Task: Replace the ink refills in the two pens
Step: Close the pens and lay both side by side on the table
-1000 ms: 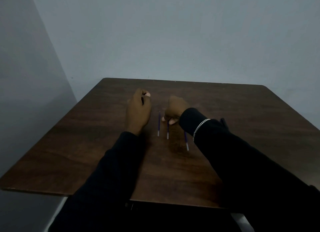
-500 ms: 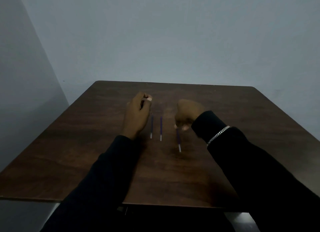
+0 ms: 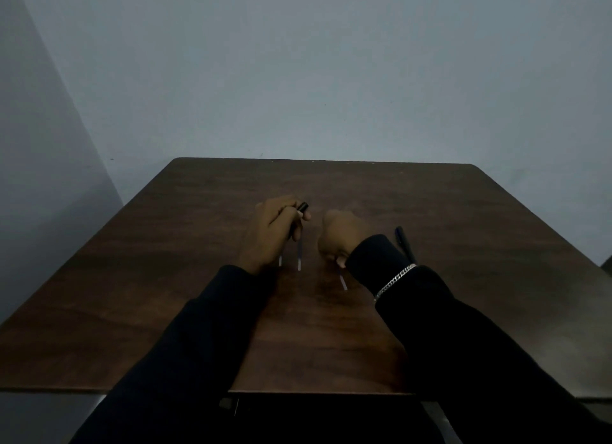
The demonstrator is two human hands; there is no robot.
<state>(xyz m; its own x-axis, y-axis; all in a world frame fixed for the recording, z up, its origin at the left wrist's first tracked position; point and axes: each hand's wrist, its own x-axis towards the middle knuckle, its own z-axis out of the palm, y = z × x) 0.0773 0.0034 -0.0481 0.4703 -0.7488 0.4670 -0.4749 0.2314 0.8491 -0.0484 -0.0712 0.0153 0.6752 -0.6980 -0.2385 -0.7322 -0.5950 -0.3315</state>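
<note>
- A thin violet ink refill with a pale tip (image 3: 343, 282) lies on the dark wooden table (image 3: 331, 344), just nearer than the right hand (image 3: 342, 235) and inboard of its silver chain bracelet (image 3: 394, 279).
- The right hand is curled into a loose fist with its fingertips (image 3: 341, 262) down at that refill's far end. I cannot tell whether they pinch it or only rest beside it.
- A second slim violet refill (image 3: 299, 259) lies between the two hands, and a third violet refill (image 3: 280, 261) shows just beside the left hand's wrist, mostly hidden by it.
- All three are likely feather-light, bendy tubes that roll and skid on smooth wood (a fingertip press may flick them). Each is best pinched mid-shaft and lifted level, keeping off the writing tip.
- The left hand (image 3: 273, 235) is closed around a black plastic pen barrel (image 3: 303, 207), whose far end pokes out past the thumb.
- The barrel looks rigid, light and a little slick, so a firm wrap near its open end should steady it for threading a refill in.
- A second black pen (image 3: 404, 241) lies on the table just outboard of the right wrist, untouched.
</note>
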